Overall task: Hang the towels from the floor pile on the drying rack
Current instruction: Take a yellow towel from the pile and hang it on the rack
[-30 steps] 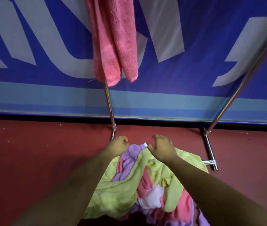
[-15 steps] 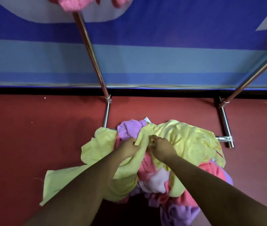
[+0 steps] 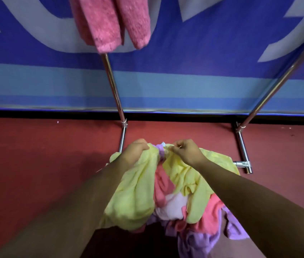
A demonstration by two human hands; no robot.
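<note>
Though part-hidden — towel: L grip, R grip

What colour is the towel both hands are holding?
The towel is pale yellow-green. It shows clearly in the head view, the only view here.

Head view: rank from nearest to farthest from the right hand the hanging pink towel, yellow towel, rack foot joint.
1. yellow towel, in the right hand.
2. rack foot joint, floor right.
3. hanging pink towel, upper left.
</note>
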